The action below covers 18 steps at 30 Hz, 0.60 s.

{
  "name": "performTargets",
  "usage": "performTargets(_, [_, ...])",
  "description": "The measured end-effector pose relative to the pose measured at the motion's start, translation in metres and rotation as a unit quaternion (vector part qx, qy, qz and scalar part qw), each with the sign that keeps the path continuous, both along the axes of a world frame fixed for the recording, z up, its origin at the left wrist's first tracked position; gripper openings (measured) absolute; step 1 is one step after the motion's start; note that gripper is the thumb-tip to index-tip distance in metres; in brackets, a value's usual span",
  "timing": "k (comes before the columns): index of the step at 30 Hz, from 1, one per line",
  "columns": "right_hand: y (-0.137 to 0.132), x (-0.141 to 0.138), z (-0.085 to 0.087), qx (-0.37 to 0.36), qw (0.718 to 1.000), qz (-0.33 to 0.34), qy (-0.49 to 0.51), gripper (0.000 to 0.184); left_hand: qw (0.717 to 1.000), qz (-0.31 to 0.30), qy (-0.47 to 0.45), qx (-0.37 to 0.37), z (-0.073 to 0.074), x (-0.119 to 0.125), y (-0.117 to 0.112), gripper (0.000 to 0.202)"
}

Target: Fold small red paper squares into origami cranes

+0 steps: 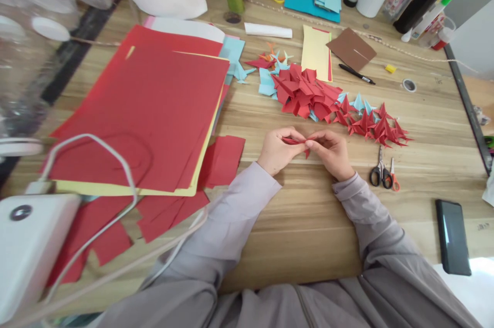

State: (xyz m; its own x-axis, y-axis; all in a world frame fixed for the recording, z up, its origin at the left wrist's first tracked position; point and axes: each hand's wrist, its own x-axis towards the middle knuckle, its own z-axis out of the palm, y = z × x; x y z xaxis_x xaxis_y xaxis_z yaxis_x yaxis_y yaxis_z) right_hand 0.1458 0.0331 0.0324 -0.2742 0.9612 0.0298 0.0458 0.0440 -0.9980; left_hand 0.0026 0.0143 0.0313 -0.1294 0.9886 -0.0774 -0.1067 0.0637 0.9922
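Note:
My left hand [278, 149] pinches one end of a small folded piece of red paper [307, 153] just above the wooden table. On the other end, my right hand [331, 152] grips the same paper with thumb and fingers, the fingertips of both hands meeting. Most of the folded paper is covered by my fingers. Just beyond my hands lies a heap of folded red paper shapes [304, 92], with pointed red paper cranes [372, 125] trailing to its right. Light blue folded pieces [358, 103] are mixed among them.
Large red sheets [154, 112] are stacked at left, with cut red pieces [224, 161] beside them. Scissors [381, 174] lie right of my hands, a phone [453, 235] farther right. A white cable [92, 138] loops from a white device [34, 246]. A black pen [357, 74] lies behind.

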Motion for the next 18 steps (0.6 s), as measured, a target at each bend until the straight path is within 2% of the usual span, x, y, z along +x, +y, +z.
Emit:
performTargets(6, [0.001, 0.000, -0.001, 0.012, 1.000, -0.025, 0.002, 0.023, 1.000, 0.001, 0.018, 0.012, 0.000, 0.002, 0.000, 0.023])
performTargets(13, [0.006, 0.005, -0.009, -0.014, 0.996, -0.065, 0.057, 0.021, 0.998, -0.029, -0.056, 0.032, 0.002, 0.003, -0.002, 0.023])
performTargets(18, [0.007, 0.004, -0.011, -0.017, 0.995, -0.058, 0.074, 0.020, 0.999, -0.008, -0.010, 0.038, 0.001, 0.002, -0.002, 0.019])
